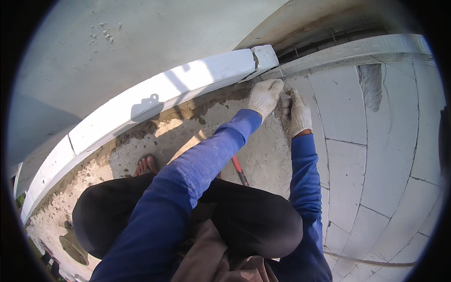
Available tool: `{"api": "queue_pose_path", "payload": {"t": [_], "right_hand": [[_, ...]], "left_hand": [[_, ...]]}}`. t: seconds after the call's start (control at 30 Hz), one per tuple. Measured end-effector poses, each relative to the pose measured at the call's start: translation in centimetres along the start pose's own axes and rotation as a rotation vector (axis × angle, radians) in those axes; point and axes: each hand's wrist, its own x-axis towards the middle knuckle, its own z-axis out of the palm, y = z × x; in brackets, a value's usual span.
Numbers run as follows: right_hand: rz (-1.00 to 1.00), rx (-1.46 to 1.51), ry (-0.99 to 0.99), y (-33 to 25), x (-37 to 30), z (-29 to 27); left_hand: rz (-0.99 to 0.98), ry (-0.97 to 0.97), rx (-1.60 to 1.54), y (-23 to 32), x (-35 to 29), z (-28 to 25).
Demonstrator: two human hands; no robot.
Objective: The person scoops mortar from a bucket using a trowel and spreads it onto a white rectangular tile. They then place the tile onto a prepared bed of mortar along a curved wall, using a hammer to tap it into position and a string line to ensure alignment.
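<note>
My left hand point(265, 96), in a white glove, reaches forward with its fingers curled against the corner where a low row of white blocks point(188, 84) meets a grey block wall point(347, 117). My right hand point(297, 113), also gloved and smeared with grey mortar, is raised just to the right of it, fingertips up and nearly touching the left glove. Whether either hand pinches something small is hidden by the gloves. Both sleeves are blue. A thin metal rod or wire point(281, 73) stands at the joint just above the hands.
I squat on a rough concrete ledge point(197, 127) scattered with mortar crumbs. A red-handled tool point(239, 170) lies on it between my arms. My sandalled foot point(146, 164) shows at the left. Beyond the low white blocks, a pale surface lies far below.
</note>
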Motion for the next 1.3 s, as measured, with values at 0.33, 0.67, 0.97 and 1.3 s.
{"api": "queue_pose_path", "payload": {"t": [0.33, 0.67, 0.97, 1.3], "right_hand": [[-0.080, -0.068, -0.001, 2.2, 1.2, -1.7], [0.130, -0.751, 0.024, 27.5, -12.2, 3.2], [-0.011, -0.881, 0.089, 26.4, -17.6, 2.9], [0.288, 0.524, -0.079, 17.2, -11.3, 10.8]], "left_hand": [[-0.067, 0.033, -0.141, -1.7, -1.7, 1.2], [0.146, -0.187, 0.721, 5.6, -6.0, -4.0], [0.662, 0.076, 1.509, 13.7, 2.6, -6.4], [0.806, -0.280, 1.789, 11.2, 4.8, -3.2]]}}
